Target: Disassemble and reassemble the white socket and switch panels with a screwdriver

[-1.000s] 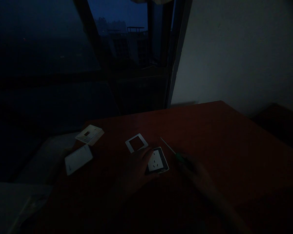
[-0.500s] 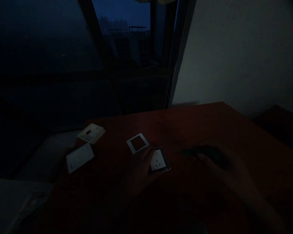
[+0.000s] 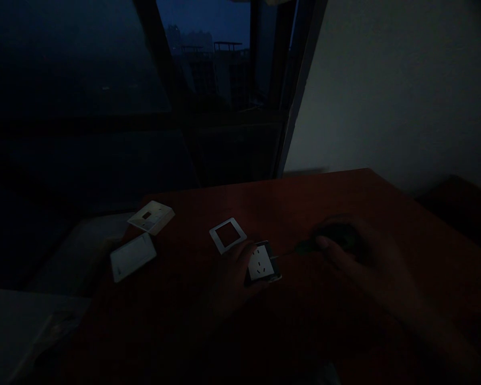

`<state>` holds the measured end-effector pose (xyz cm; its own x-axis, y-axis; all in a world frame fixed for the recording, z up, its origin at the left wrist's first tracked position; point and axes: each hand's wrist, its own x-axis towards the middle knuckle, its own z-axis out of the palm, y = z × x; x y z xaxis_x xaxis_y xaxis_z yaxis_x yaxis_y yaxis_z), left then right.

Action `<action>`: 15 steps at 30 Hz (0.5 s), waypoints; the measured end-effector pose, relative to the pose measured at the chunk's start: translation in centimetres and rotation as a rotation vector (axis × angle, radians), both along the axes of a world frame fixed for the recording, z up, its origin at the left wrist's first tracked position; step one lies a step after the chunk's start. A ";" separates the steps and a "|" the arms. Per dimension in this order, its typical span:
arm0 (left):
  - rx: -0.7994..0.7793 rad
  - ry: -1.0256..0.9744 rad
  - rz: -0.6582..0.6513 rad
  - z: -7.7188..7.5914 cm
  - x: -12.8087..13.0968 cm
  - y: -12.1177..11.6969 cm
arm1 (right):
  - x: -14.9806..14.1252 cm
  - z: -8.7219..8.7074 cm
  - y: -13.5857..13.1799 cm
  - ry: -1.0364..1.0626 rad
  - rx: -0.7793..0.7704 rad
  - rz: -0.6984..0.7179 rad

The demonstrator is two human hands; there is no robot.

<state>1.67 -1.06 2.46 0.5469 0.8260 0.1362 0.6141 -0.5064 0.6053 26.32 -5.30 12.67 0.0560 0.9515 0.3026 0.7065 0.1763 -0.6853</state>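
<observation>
I have left hand (image 3: 232,278) curled round left side of white square socket with dark border (image 3: 262,262), gripping its edges. My right hand (image 3: 364,256) wrapped round green-handled screwdriver with thin shaft (image 3: 304,246), right of socket, tip at socket's right edge; too dark to confirm contact. White square hollow frame (image 3: 218,240) just behind-left of socket. White flat rectangular slab (image 3: 133,258), pale boxy piece with dark square hole (image 3: 156,216) farther left of socket. Socket, frame on reddish-brown surface (image 3: 324,198).

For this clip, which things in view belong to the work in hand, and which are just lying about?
Belongs:
Socket, gripped by the left hand
Green-handled screwdriver, in the right hand, its shaft reaching toward the socket
Square frame, probably the socket's surround

Likely just lying about:
Pale box, off to the left
White slab, nearer than the box
</observation>
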 end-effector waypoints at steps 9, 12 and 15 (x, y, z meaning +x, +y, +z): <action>-0.011 -0.008 0.012 -0.3 0.0 -0.1 | -0.1 0.4 -0.1 -0.067 0.024 0.005; -0.013 -0.008 0.018 -0.2 0.1 -0.1 | -0.1 0.5 0.0 -0.074 0.025 0.015; -0.017 -0.006 0.021 -0.1 0.1 -0.1 | -0.2 0.5 0.2 -0.080 0.026 0.021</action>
